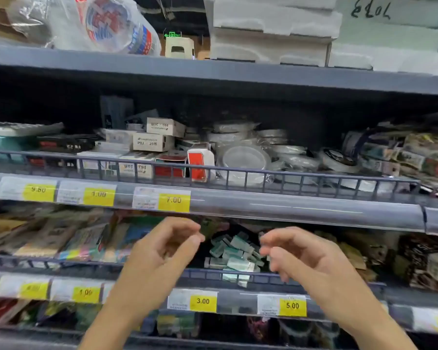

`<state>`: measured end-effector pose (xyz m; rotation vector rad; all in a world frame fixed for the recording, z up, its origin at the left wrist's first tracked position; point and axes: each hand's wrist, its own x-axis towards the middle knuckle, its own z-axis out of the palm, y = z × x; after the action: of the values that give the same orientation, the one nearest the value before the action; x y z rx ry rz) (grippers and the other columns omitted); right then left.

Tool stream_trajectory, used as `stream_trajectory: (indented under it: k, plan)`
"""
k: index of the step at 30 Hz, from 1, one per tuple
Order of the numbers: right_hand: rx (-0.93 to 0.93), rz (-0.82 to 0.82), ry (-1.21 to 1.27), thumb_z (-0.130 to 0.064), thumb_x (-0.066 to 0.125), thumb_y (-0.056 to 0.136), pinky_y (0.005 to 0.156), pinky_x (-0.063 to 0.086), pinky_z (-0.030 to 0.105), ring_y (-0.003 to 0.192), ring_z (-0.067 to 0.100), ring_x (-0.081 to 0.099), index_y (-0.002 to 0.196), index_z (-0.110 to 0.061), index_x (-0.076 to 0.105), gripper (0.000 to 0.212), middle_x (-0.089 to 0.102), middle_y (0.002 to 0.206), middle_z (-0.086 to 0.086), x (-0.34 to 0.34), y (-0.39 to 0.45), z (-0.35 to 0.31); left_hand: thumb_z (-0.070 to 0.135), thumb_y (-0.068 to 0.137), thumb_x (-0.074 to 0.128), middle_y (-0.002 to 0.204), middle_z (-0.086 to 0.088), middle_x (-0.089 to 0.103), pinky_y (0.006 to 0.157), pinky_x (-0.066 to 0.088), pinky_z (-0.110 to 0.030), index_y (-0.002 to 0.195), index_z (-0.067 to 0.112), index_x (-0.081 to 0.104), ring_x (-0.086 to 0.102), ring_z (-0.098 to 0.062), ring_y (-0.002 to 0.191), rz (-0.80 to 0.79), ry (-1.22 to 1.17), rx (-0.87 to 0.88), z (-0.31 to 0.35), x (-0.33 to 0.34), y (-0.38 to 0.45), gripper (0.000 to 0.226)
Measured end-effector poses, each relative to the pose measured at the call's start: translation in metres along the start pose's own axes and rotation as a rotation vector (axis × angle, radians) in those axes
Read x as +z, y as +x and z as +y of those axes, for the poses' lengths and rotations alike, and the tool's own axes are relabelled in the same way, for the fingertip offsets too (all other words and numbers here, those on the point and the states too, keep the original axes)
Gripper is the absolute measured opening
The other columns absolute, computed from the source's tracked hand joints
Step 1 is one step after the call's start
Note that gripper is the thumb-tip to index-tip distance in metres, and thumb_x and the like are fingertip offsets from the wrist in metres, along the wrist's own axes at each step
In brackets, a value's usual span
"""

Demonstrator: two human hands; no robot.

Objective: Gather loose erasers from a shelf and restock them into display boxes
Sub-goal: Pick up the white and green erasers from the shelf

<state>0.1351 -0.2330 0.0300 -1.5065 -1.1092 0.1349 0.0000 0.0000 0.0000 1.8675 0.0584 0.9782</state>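
Store shelving, viewed slightly upward. At the centre, toward 5 o'clock — a loose heap of pale green, plastic-wrapped block erasers [234,256] lying jumbled on the dark grey metal shelf [314,298], behind its low wire front rail [205,274]; one or two spilling over the rail near the yellow 3.00 price tag [202,301]. Left hand [162,251] at 7 o'clock of the heap, right hand [296,253] at 4 o'clock, both raised in front of the shelf, fingers loosely curled, holding nothing as far as the motion blur allows. Hands apart, flanking the pile — probably poised to scoop from both sides so the scattered pieces come together in one grab. No display box clearly recognisable. Above, at 12 o'clock, small white cardboard boxes [153,141] and rolls of clear tape [245,157] on the next shelf up. Gathering apparently at its very start.
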Motion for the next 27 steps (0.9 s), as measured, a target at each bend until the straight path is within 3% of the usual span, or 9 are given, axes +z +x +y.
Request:
stream_trajectory:
  k: [4, 6, 8, 11, 13, 15, 18, 22, 27]
  plan:
    - [0.103, -0.045, -0.446, -0.037, 0.063, 0.096, 0.074, 0.046, 0.013, 0.089, 0.003, 0.062, 0.104, -0.044, 0.069, 0.012, 0.067, 0.099, -0.017, 0.008, 0.017, 0.040, 0.054, 0.097, 0.059, 0.111, 0.036, 0.063, 0.093, 0.046, -0.017, 0.112, 0.051, 0.061, 0.057, 0.009, 0.113, -0.119, 0.394, -0.016, -0.047, 0.018, -0.003, 0.016]
    - [0.143, -0.101, -0.657, -0.042, 0.059, 0.097, 0.073, 0.043, 0.013, 0.091, -0.004, 0.057, 0.110, -0.044, 0.064, 0.014, 0.062, 0.096, -0.023, 0.011, 0.029, 0.056, 0.055, 0.099, 0.055, 0.110, 0.036, 0.059, 0.094, 0.041, -0.019, 0.119, 0.046, 0.058, 0.051, 0.009, 0.111, -0.174, 0.531, 0.053, -0.063, 0.025, -0.006, 0.022]
    - [0.178, -0.151, -0.806, -0.046, 0.056, 0.097, 0.071, 0.040, 0.010, 0.089, -0.006, 0.055, 0.110, -0.046, 0.061, 0.014, 0.057, 0.094, -0.032, 0.013, 0.043, 0.069, 0.053, 0.100, 0.056, 0.108, 0.027, 0.063, 0.090, 0.042, -0.028, 0.119, 0.036, 0.065, 0.056, -0.001, 0.102, -0.201, 0.695, 0.130, -0.073, 0.029, -0.006, 0.027]
    - [0.269, -0.231, -0.873, -0.045, 0.056, 0.096, 0.090, 0.047, 0.022, 0.113, 0.010, 0.059, 0.132, -0.045, 0.055, 0.036, 0.064, 0.124, -0.020, 0.014, 0.061, 0.083, 0.053, 0.096, 0.049, 0.090, 0.017, 0.068, 0.073, 0.048, -0.036, 0.106, 0.030, 0.073, 0.064, -0.015, 0.082, -0.186, 0.856, 0.251, -0.077, 0.036, -0.009, 0.034]
    - [0.308, -0.308, -0.929, -0.045, 0.056, 0.095, 0.101, 0.044, 0.029, 0.125, 0.016, 0.054, 0.143, -0.041, 0.047, 0.049, 0.055, 0.143, -0.008, 0.016, 0.073, 0.088, 0.052, 0.095, 0.048, 0.084, 0.016, 0.066, 0.068, 0.049, -0.038, 0.102, 0.029, 0.073, 0.063, -0.016, 0.077, -0.161, 0.902, 0.313, -0.080, 0.039, -0.010, 0.035]
    - [0.341, -0.382, -0.964, -0.046, 0.060, 0.094, 0.105, 0.042, 0.030, 0.129, 0.019, 0.051, 0.145, -0.037, 0.047, 0.054, 0.049, 0.148, -0.003, 0.017, 0.083, 0.091, 0.052, 0.096, 0.048, 0.083, 0.015, 0.064, 0.068, 0.048, -0.037, 0.102, 0.029, 0.073, 0.062, -0.016, 0.076, -0.137, 0.913, 0.326, -0.084, 0.040, -0.011, 0.034]
    - [0.377, -0.449, -0.998, -0.045, 0.066, 0.090, 0.098, 0.043, 0.027, 0.120, 0.018, 0.053, 0.136, -0.033, 0.055, 0.049, 0.053, 0.137, -0.001, 0.018, 0.096, 0.091, 0.052, 0.097, 0.047, 0.083, 0.016, 0.063, 0.069, 0.041, -0.033, 0.104, 0.031, 0.072, 0.060, -0.014, 0.076, -0.129, 0.930, 0.317, -0.087, 0.040, -0.011, 0.034]
    - [0.369, -0.425, -0.969, -0.042, 0.072, 0.085, 0.085, 0.045, 0.027, 0.099, 0.014, 0.056, 0.101, -0.038, 0.053, 0.026, 0.057, 0.109, -0.010, 0.020, 0.099, 0.093, 0.051, 0.097, 0.050, 0.084, 0.018, 0.060, 0.071, 0.034, -0.031, 0.104, 0.032, 0.070, 0.057, -0.012, 0.077, -0.115, 0.926, 0.325, -0.092, 0.042, -0.011, 0.029]
    - [0.389, -0.418, -0.895, -0.037, 0.071, 0.086, 0.071, 0.043, 0.021, 0.092, 0.010, 0.059, 0.119, -0.033, 0.061, 0.035, 0.060, 0.103, -0.014, 0.021, 0.099, 0.091, 0.050, 0.098, 0.051, 0.087, 0.019, 0.059, 0.075, 0.035, -0.031, 0.106, 0.031, 0.069, 0.054, -0.010, 0.080, -0.116, 0.895, 0.299, -0.093, 0.043, -0.013, 0.028]
